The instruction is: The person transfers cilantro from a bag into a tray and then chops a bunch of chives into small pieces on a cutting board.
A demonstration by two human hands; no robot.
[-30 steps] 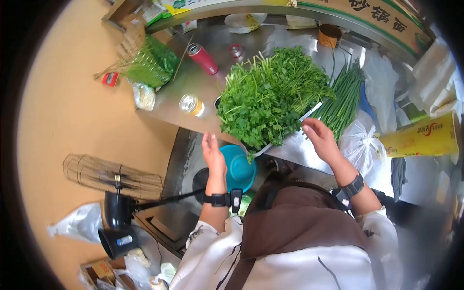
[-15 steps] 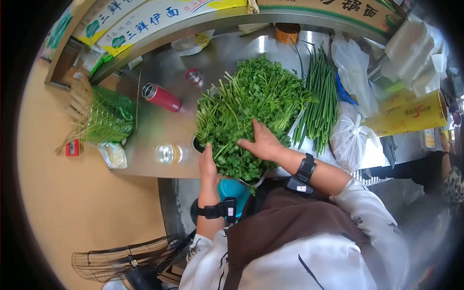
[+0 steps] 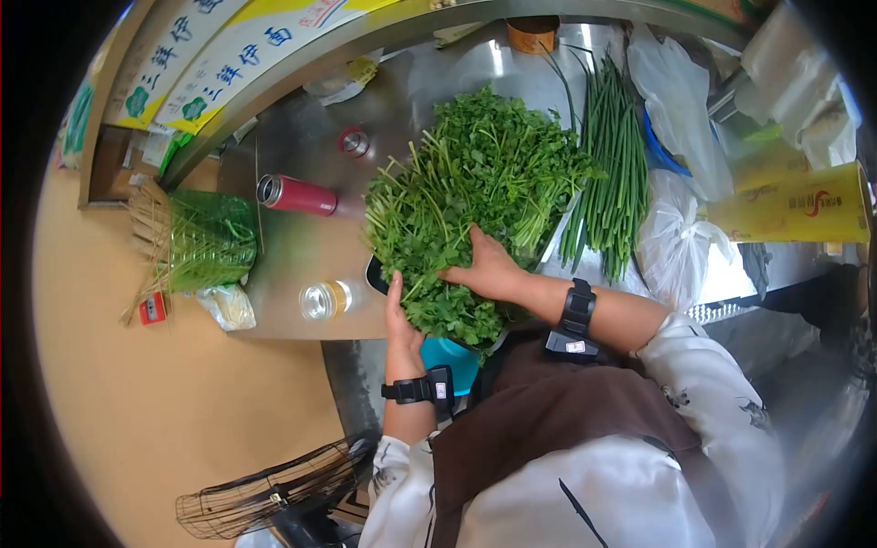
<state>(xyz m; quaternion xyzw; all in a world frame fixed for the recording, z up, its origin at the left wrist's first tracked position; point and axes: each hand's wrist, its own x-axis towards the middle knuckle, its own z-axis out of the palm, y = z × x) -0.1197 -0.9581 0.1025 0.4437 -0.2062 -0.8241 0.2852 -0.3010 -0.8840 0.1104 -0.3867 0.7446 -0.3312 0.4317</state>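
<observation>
A large heap of cilantro [image 3: 498, 169] lies on the metal counter, leaves spread to the right and cut stems to the left. Part of a dark tray [image 3: 375, 275] shows under its near left edge. My left hand [image 3: 402, 320] cups the near left side of the heap, its fingertips partly under leaves. From the right, my right hand [image 3: 493, 269] grips leaves near the front, thumb pointing left and fingers partly buried. Between both hands is a bunch of leaves. Right of the heap lies a bundle of long green garlic chives [image 3: 607, 164].
A red thermos [image 3: 300, 195], its cap [image 3: 353, 142] and a glass jar [image 3: 324, 300] stand left. Farther left is a green basket of skewers [image 3: 212, 233]. Knotted plastic bag [image 3: 671, 242] and yellow film roll [image 3: 795, 205] lie right. A teal bucket [image 3: 449, 363] sits below the counter edge.
My right hand has sunk slightly deeper into the leaves, and my left hand has closed in against the heap's side. The view has shifted and turned a little.
</observation>
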